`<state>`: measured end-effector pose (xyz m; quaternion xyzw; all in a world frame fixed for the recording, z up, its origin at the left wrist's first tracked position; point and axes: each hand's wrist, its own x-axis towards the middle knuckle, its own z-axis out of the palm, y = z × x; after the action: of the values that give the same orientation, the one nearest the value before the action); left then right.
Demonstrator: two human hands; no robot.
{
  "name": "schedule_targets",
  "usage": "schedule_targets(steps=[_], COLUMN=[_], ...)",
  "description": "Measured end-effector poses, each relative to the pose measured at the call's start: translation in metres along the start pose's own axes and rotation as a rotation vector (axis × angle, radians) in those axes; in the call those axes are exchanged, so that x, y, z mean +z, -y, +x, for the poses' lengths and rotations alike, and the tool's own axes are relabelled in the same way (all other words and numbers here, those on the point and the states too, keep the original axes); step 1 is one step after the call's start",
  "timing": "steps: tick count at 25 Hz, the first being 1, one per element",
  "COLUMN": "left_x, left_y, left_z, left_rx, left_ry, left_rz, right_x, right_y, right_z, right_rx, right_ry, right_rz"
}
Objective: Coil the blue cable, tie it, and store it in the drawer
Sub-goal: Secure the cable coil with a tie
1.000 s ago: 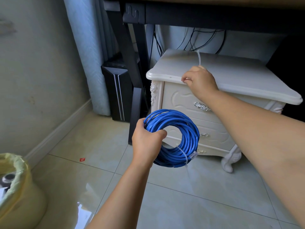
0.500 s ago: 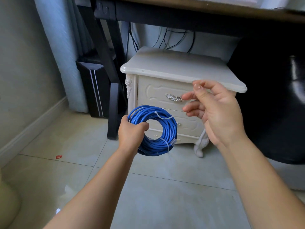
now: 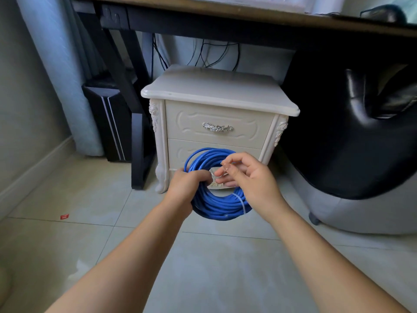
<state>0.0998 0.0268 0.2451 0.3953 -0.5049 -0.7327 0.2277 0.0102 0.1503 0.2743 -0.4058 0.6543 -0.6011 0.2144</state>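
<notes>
Head view. The blue cable [image 3: 216, 206], wound into a round coil, is held in the air in front of the lower drawer [image 3: 178, 151] of a cream nightstand [image 3: 216, 91], above the tiled floor [image 3: 225, 267]. A white tie [image 3: 241, 201] crosses the strands at the coil's lower right. The left hand [image 3: 188, 184] grips the left side of the coil, fingers curled through its centre. The right hand [image 3: 252, 179] is at the coil's upper right; its thumb and forefinger pinch a pale strip [image 3: 225, 165], too blurred to identify, and the other fingers extend loosely toward the coil's opening. Both drawers are closed; the upper drawer [image 3: 185, 123] carries an ornate metal handle [image 3: 217, 127]. The nightstand stands under a table [image 3: 225, 12] with a dark frame. A black computer case [image 3: 108, 123] and a pale curtain [image 3: 56, 64] are to its left, a black chair [image 3: 361, 132] to its right. A small red scrap [image 3: 64, 216] lies on the floor at left.
</notes>
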Motion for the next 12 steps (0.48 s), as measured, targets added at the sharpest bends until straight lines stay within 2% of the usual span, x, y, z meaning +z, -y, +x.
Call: schedule_targets(steps=[3, 6, 12], left_x=[0.001, -0.003, -0.009], left_y=[-0.002, -0.004, -0.006], left_z=[-0.008, -0.009, -0.005], left_rx=[-0.128, -0.154, -0.038], left_ry=[0.148, 0.279, 0.431], left_rz=[-0.034, -0.063, -0.091], right_x=[-0.006, -0.010, -0.008], right_y=[-0.008, -0.012, -0.010], right_z=[-0.004, -0.006, -0.010], right_rx=[-0.068, -0.094, -0.124], right_ry=[0.061, 0.121, 0.125], right_rz=[-0.163, -0.286, -0.250])
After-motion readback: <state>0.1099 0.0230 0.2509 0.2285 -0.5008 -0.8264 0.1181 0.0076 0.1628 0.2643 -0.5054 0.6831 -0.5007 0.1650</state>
